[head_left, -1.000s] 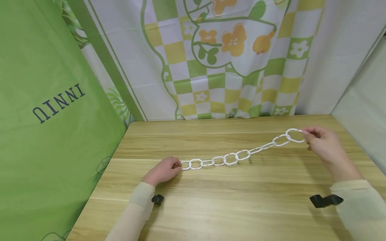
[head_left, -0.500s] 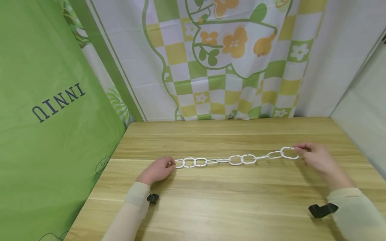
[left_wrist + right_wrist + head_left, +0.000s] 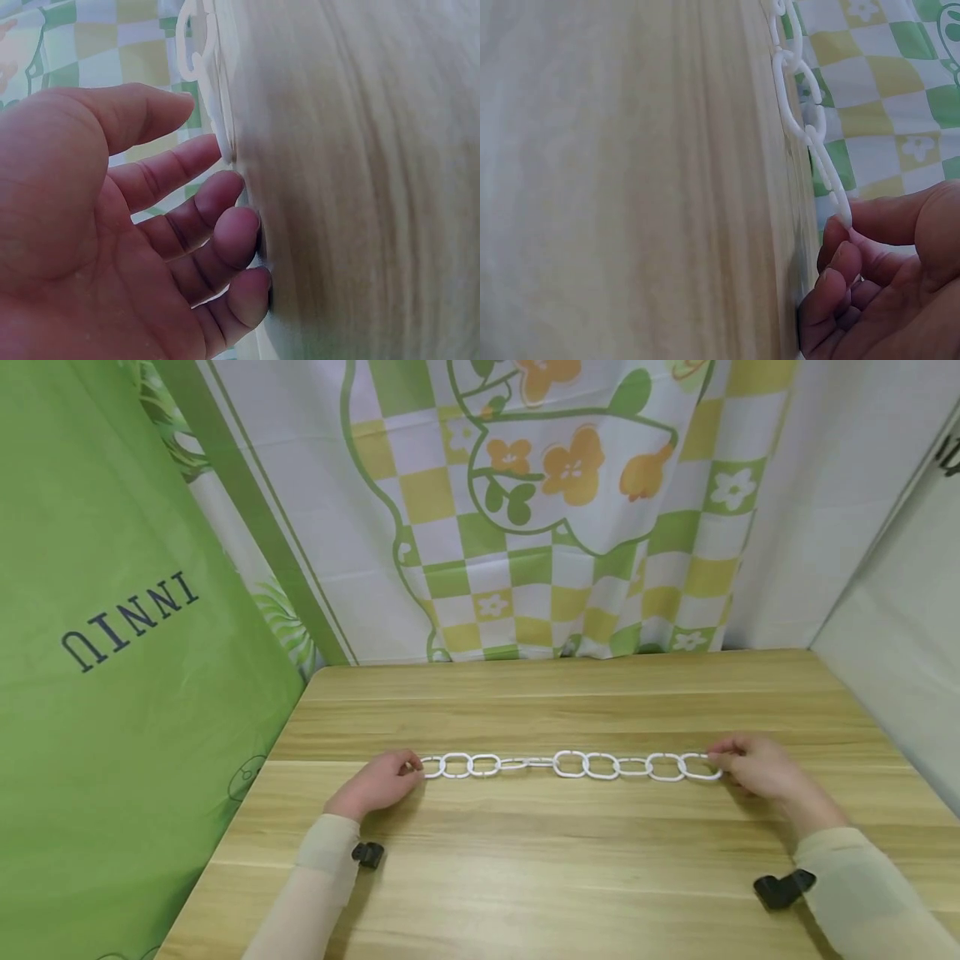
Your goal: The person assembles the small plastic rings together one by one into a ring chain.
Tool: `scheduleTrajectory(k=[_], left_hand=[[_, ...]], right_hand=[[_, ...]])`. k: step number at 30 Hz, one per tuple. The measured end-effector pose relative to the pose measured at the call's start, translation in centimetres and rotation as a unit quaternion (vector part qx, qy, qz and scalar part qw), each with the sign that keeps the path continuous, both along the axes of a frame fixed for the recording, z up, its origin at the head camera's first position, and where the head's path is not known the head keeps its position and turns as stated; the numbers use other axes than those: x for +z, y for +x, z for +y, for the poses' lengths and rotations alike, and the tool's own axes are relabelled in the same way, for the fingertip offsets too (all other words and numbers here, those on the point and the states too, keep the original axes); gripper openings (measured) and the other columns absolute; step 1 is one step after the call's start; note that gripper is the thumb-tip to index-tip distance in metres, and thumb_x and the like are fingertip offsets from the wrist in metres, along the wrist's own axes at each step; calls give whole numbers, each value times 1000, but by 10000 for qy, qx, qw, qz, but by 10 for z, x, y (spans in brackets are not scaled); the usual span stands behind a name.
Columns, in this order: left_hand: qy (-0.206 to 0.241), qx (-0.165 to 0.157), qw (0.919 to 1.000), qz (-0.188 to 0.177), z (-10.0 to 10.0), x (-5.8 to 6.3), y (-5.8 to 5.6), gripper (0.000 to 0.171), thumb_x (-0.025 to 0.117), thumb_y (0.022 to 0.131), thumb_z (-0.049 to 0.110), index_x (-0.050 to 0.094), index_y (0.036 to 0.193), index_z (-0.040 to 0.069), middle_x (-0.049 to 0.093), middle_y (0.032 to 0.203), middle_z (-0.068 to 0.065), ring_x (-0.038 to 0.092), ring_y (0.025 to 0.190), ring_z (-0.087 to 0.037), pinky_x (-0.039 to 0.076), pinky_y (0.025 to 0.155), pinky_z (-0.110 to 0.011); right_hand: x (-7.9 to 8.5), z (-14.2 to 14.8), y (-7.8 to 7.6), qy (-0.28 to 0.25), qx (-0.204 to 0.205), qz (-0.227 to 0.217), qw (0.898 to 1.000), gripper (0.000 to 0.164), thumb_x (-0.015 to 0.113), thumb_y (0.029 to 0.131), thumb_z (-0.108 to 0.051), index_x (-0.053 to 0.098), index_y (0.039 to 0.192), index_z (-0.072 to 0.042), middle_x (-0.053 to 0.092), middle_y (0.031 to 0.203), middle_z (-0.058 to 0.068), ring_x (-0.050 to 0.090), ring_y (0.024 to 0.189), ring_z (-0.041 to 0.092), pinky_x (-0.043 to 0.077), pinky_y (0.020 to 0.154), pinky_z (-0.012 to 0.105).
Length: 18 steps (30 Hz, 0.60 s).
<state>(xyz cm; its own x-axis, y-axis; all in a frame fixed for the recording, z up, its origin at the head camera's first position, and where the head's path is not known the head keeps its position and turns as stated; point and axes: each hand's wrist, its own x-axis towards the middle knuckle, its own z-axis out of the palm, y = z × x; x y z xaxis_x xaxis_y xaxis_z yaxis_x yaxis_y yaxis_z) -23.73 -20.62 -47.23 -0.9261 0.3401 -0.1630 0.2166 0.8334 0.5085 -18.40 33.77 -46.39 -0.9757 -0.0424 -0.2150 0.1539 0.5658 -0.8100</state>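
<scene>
A white plastic chain (image 3: 572,764) of oval links stretches from side to side across the wooden table (image 3: 540,860), nearly straight. At its right end my right hand (image 3: 765,772) pinches the last link between thumb and forefinger; the right wrist view shows that link (image 3: 830,176) tilted up into the fingertips. My left hand (image 3: 382,783) is at the chain's left end. In the left wrist view its thumb stands apart from the loosely bent fingers (image 3: 240,236), and the index fingertip is right at the end link (image 3: 217,124), whose tip lies on the tabletop.
A white curtain with green and yellow checks (image 3: 510,560) hangs behind the table's back edge. Green fabric with dark lettering (image 3: 131,620) covers the left side, and a pale panel (image 3: 900,610) stands at the right. Each sleeve carries a small black camera mount (image 3: 783,889).
My right hand has lowered its end of the chain toward the table and moved left, so the chain lies straighter. The left hand has shifted slightly left.
</scene>
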Motion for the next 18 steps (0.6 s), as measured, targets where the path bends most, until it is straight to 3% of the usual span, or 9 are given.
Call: scheduleTrajectory(k=[7, 14, 18], left_hand=[[201, -39, 9997, -138, 1, 2, 0, 14, 57, 90, 27, 60, 98, 17, 54, 77, 1, 48, 65, -16, 41, 59, -32], [335, -107, 9992, -210, 2, 5, 0, 12, 56, 90, 26, 61, 97, 17, 56, 78, 2, 49, 65, -16, 42, 58, -32], [340, -115, 9993, -121, 2, 6, -1, 15, 56, 90, 28, 61, 99, 18, 56, 80, 3, 50, 66, -16, 43, 60, -32]], right_hand=[[0, 1, 2, 168, 5, -96, 9998, 41, 52, 92, -26, 48, 115, 7, 52, 91, 12, 49, 74, 18, 45, 58, 33], [2, -1, 4, 182, 51, -224, 9996, 45, 51, 92, -29, 46, 118, 8, 51, 91, 13, 49, 75, 20, 46, 60, 34], [1, -1, 5, 241, 44, -73, 9997, 46, 49, 94, -31, 47, 118, 7, 52, 91, 13, 49, 74, 19, 46, 59, 33]])
